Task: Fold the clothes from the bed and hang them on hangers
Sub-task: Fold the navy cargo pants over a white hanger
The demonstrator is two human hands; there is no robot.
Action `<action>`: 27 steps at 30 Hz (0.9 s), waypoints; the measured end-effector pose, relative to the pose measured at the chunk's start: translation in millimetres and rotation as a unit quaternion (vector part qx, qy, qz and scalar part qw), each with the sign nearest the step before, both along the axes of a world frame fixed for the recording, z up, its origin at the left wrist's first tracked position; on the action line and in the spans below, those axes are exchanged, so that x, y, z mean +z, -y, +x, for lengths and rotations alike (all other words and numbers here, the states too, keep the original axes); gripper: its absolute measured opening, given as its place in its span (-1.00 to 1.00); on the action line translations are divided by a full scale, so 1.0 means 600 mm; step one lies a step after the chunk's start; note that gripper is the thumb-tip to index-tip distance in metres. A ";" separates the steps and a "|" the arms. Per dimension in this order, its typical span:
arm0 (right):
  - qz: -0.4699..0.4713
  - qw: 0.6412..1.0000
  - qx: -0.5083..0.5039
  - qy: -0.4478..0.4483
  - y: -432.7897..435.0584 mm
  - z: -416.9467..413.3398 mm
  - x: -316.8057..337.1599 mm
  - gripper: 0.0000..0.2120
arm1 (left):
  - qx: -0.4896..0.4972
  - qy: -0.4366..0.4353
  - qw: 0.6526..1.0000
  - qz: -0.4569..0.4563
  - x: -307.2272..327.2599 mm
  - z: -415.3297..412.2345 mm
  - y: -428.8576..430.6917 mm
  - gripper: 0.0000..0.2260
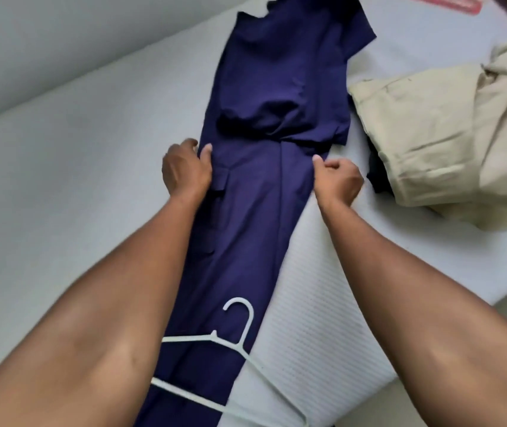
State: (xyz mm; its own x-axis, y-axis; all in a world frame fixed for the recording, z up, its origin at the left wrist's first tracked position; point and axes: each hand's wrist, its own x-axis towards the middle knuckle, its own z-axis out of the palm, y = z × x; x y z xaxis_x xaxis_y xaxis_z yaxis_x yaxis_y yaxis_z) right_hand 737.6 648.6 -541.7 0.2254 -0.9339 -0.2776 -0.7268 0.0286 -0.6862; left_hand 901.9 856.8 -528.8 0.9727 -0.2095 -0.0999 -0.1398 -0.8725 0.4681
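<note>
Pale grey bedding is covering the bed [61, 211], which is running diagonally across the view, with a plain grey wall [45, 41] rising along its far left side. A navy garment [255, 211] is lying stretched out lengthwise down the middle of the bed, reaching from the top edge of the view down to the bottom. Its upper part is lying doubled over itself, making a thicker, rumpled layer that is ending in a fold line about halfway along.

Just below that fold line, both hands are holding the cloth. The left hand [186, 171] is gripping the garment's left edge, fingers curled under the cloth and thumb pressing on top. The right hand [338, 180] is pinching the right edge, thumb pointing toward the fold and the other fingers tucked in around the hem. Both forearms are reaching in from the bottom of the view, one on each side of the garment.

A white hanger [240, 345] is lying flat across the lower stretch of the garment, hook pointing up toward the hands and its right arm running off the cloth onto the bedding. The ribbed white surface [323, 318] beside it is possibly a pillow, though the view is too soft to tell.

To the right, well apart from the hands, a heap of beige clothes [431, 134] is sitting on the bed, partly covering a dark item [377, 180]. A pink hanger [443, 3] is lying near the top edge.
</note>
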 end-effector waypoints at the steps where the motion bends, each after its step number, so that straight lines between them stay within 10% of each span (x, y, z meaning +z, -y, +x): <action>1: -0.021 1.000 0.018 -0.008 0.002 0.014 0.003 -0.71 | -0.005 0.010 1.000 0.005 -0.001 0.012 0.016 -0.64; 11: 0.018 0.999 -0.050 0.009 0.031 -0.030 -0.087 -0.57 | 0.085 -0.068 0.994 -0.023 0.004 0.057 0.013 -0.70; 18: 0.029 0.991 0.122 -0.046 -0.146 -0.100 0.018 -0.42 | -0.009 -0.167 0.986 -0.002 0.011 -0.050 -0.101 -0.52; 23: 0.140 0.986 -0.092 0.020 -0.186 -0.110 -0.002 -0.45 | 0.058 -0.172 0.983 -0.029 0.002 -0.056 -0.109 -0.48; 27: 0.164 0.980 0.096 -0.059 -0.284 -0.172 0.035 -0.52 | -0.018 -0.229 0.973 0.008 0.019 -0.136 -0.170 -0.50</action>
